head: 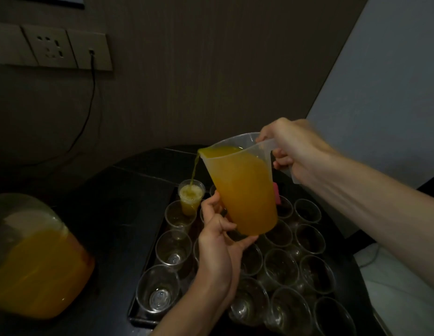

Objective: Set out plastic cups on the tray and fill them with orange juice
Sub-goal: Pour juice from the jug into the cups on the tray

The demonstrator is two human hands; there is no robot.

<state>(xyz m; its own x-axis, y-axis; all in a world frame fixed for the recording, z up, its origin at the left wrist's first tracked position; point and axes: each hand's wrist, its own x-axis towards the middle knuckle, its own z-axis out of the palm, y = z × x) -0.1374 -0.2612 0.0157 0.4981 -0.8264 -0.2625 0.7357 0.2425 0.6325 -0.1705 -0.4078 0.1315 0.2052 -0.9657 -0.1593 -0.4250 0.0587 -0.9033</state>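
One cup [190,198] filling, rest on the tray [143,321] empty; my right hand [291,151] grips the pitcher [245,190] handle, left hand [218,229] clutches its base.

Person's limbs, head view. L hand [216,241] and R hand [296,146] are both showing bare, w/ slender fingers and knuckles standing out as small ridges. R forearm [380,197] is showing uncovered along its whole visible length, long and lean, w/ faint lengthwise tendon lines running toward the wrist. L forearm [194,309] is likewise showing bare to the frame edge, narrowing at the wrist. Dim light is flattening detail; nails and fine marks are reading too blurred to tell.
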